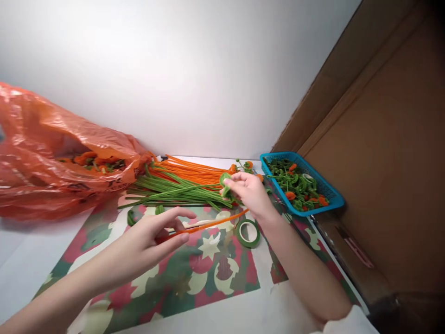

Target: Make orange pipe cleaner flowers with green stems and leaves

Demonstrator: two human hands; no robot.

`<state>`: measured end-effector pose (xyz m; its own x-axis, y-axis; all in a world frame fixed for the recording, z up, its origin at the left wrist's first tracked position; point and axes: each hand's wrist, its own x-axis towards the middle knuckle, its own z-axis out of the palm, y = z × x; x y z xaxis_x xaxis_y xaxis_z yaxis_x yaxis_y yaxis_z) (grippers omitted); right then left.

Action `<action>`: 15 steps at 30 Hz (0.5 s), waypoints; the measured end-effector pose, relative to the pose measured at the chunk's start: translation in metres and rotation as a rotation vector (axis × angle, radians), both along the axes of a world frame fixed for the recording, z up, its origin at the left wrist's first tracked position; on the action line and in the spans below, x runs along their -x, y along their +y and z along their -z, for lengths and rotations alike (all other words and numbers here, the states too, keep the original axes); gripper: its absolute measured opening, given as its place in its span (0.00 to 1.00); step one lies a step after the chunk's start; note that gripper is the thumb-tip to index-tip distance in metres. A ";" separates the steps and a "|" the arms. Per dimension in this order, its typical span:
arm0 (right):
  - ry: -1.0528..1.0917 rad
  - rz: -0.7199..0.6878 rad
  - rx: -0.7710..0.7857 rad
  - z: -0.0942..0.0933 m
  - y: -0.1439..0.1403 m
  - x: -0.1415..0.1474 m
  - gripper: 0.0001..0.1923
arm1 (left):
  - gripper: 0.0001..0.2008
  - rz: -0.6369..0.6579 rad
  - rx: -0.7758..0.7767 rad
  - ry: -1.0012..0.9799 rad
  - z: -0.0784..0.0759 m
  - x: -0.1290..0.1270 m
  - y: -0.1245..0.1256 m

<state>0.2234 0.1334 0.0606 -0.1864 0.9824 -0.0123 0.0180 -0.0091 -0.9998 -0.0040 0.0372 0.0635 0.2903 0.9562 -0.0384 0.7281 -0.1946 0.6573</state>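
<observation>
My right hand (pixel 251 191) is closed in a pinch on a curled green pipe cleaner piece (pixel 225 179); a long green stem runs up to it, and I cannot tell if the two are joined. My left hand (pixel 153 236) is open, thumb and fingers apart. An orange pipe cleaner (pixel 215 222) passes between those fingers and stretches right to just below my right hand. Under that hand lies a roll of green tape (pixel 248 233). Behind both hands are a bundle of green pipe cleaners (pixel 174 189) and a bundle of orange pipe cleaners (pixel 194 171).
At the left sits an orange plastic bag (pixel 69 130) with orange and green pieces inside. A blue basket (pixel 325 188) of green and orange pieces stands at the right, beside a cardboard wall (pixel 382 139). A pink-handled tool (pixel 358 250) lies near it. Patterned paper (pixel 187 273) covers the table.
</observation>
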 end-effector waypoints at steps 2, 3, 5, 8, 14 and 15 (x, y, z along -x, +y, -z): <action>-0.026 -0.071 0.027 0.005 -0.018 0.020 0.18 | 0.19 0.012 0.101 -0.048 -0.005 -0.007 -0.001; -0.031 -0.097 0.047 0.007 -0.025 0.027 0.18 | 0.18 0.005 0.072 -0.053 -0.006 -0.011 -0.001; -0.016 -0.143 0.090 0.009 -0.037 0.037 0.18 | 0.16 -0.008 0.004 -0.046 -0.004 -0.017 -0.002; 0.033 -0.186 0.188 0.011 -0.045 0.044 0.20 | 0.16 -0.051 -0.127 -0.013 0.002 -0.022 -0.004; 0.144 -0.128 0.290 0.008 -0.046 0.044 0.20 | 0.15 -0.023 -0.290 0.044 0.007 -0.021 -0.002; 0.163 -0.104 0.311 0.007 -0.046 0.043 0.20 | 0.15 -0.021 -0.315 0.045 0.008 -0.020 -0.002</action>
